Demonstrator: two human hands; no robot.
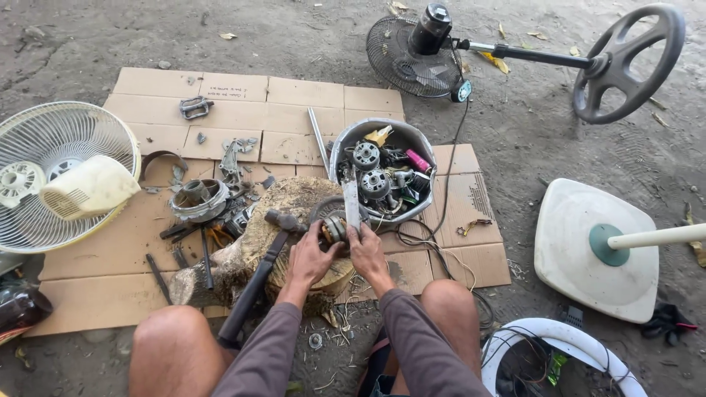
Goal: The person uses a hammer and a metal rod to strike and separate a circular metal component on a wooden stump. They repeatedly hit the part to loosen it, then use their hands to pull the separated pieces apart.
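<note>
Motor [335, 226] on stump [294, 220]: looks heavy, stiff; both hands' fingers clamped on it, left [312, 256], right [365, 250]; grip casing.

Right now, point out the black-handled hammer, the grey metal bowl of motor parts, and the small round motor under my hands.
Black-handled hammer [254, 287]: head view, mid-handle.
Grey metal bowl [346, 136]: head view, upper-left rim.
Small round motor [334, 226]: head view, its top face.

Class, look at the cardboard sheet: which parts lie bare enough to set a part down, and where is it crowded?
Bare: the cardboard along its far edge, and its near-left patch below the white fan guard. Crowded: around the wooden stump, the tools to its left, the bowl of parts, both hands.
</note>
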